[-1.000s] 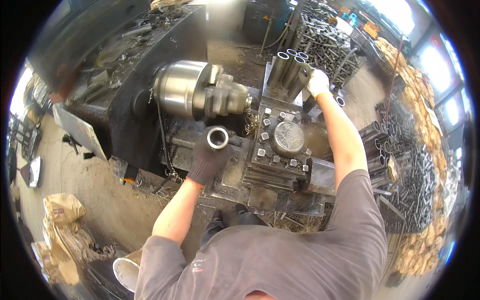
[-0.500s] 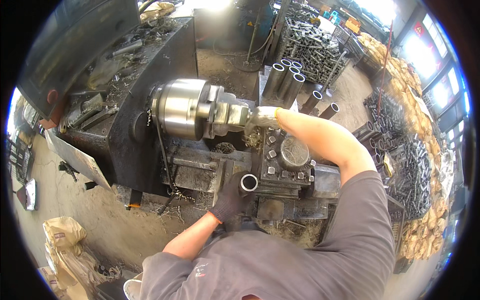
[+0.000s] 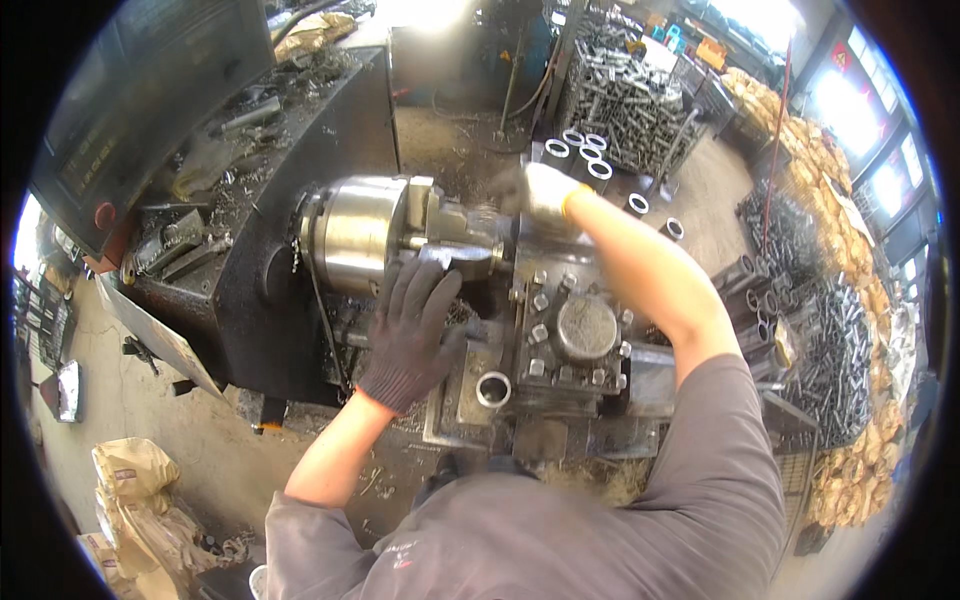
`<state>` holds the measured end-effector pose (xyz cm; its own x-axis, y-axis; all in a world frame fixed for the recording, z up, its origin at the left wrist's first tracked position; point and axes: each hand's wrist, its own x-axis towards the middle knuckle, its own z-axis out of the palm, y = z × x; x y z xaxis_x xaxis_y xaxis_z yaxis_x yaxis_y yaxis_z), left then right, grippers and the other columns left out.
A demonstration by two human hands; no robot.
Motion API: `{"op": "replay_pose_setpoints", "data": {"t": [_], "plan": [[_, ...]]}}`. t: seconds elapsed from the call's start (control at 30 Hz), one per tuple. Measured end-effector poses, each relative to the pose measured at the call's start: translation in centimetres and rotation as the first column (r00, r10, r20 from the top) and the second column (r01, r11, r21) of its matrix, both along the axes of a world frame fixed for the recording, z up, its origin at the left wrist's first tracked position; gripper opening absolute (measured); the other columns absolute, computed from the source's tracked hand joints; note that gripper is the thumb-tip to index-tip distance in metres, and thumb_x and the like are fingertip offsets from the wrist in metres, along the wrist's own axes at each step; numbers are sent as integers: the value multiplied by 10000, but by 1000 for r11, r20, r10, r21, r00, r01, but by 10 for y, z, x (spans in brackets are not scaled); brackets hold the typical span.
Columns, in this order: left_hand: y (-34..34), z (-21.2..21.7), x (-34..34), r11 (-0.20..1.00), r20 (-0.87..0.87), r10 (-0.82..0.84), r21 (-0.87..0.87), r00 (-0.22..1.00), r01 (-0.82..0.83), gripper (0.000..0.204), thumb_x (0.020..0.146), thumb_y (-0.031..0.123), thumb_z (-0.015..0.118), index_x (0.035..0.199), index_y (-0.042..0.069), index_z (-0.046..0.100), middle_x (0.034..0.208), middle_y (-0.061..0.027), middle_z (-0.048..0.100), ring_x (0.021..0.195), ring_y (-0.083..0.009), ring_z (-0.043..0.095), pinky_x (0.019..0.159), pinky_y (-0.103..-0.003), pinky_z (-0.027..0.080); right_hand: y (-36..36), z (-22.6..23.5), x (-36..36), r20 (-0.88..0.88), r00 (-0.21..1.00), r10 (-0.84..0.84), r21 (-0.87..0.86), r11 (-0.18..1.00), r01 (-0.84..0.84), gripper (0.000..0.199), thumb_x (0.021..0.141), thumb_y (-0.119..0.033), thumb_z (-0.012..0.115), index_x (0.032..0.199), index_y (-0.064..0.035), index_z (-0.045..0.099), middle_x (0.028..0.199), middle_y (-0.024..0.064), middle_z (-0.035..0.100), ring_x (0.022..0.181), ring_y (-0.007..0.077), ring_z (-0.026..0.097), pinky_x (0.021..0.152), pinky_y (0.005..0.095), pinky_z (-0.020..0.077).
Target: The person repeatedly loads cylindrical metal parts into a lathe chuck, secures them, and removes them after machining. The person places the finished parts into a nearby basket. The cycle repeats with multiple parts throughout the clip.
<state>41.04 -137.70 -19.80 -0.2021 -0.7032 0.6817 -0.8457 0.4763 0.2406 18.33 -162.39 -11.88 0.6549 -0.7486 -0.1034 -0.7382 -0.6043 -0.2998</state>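
My left hand (image 3: 415, 320), in a dark knitted glove, reaches to the lathe chuck (image 3: 358, 228). Its fingers are stretched out and lie against the chuck's near jaw (image 3: 465, 254). Just right of that hand, a short metal tube (image 3: 492, 391) stands upright on the machine carriage, touched by neither hand. My right hand (image 3: 548, 192) wears a whitish glove and is raised beyond the square tool post (image 3: 586, 328). Motion smears its fingers, and a dark blurred shape beside them cannot be made out.
Several upright tubes (image 3: 598, 170) stand behind the tool post. A crate heaped with metal parts (image 3: 640, 100) is farther back, and more parts (image 3: 830, 350) are piled at right. Metal chips lie on the machine housing (image 3: 330, 110). Paper sacks (image 3: 135, 480) stand at lower left.
My left hand has let go of the tube and moved up to the chuck jaw. My right hand has lifted away from the chuck's end, farther back. The chuck jaws have turned.
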Motion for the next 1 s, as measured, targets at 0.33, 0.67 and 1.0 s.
{"op": "replay_pose_setpoints", "data": {"t": [0.33, 0.67, 1.0], "plan": [[-133, -42, -73, 997, 314, 62, -60, 947, -45, 575, 894, 348, 670, 1418, 130, 581, 1377, -208, 585, 1367, -407, 503, 1288, -626, 229, -2, -91, -22, -302, 834, 462, -38, 868, -495, 344, 878, -364, 856, 953, -29, 825, 796, 129, 779, 698, 182, 723, 660, 359, 592], [-135, -55, -70, 986, 289, 129, -143, 949, -90, 373, 833, 292, 687, 1158, 110, 706, 1306, -223, 643, 1366, -407, 527, 1280, -670, 240, -42, -123, -70, -14, 967, 253, 658, 731, -182, 307, 1001, -233, 720, 1234, -39, 763, 1084, 73, 803, 856, 231, 740, 789, 373, 631], [-48, 0, -38, 976, -169, -136, 147, 976, 161, 556, 875, 384, 784, 1342, 100, 681, 1408, -235, 637, 1408, -420, 551, 1208, -567, 411, 38, -138, -210, -345, 935, -86, -94, 994, 57, 361, 924, -328, 780, 1159, -64, 708, 1054, 217, 767, 966, 398, 747, 853, 486, 587]]}}
